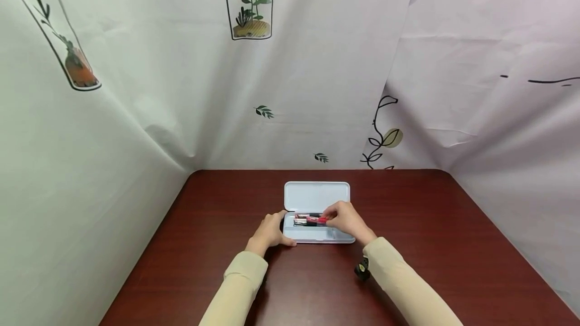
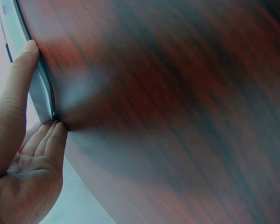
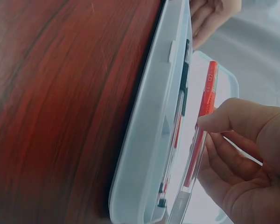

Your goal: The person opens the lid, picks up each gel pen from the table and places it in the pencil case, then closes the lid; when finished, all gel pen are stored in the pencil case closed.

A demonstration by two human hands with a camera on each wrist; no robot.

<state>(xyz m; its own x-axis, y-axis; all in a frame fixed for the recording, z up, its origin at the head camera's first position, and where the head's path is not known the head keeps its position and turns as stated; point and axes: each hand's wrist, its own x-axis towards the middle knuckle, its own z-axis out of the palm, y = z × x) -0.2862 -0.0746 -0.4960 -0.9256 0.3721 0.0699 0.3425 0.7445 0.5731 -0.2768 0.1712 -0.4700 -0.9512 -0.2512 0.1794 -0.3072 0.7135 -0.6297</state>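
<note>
A light-blue pencil case (image 1: 308,235) lies on the table with its lid (image 1: 317,196) raised toward the back. My left hand (image 1: 270,230) grips the case's left end, thumb along the front edge and fingers at the back corner. Above the case's right part, my right hand (image 1: 346,219) pinches a red pen (image 3: 208,98) with a clear barrel between thumb and fingers. Inside the case, below that pen, lie other pens, among them a black pen (image 3: 184,79); the right hand partly covers them in the head view.
The dark reddish wood table (image 1: 217,200) extends around the case on all sides. White cloth (image 1: 317,89) with printed plants hangs behind the table and along its sides. A small black device (image 1: 362,269) sits at the right wrist.
</note>
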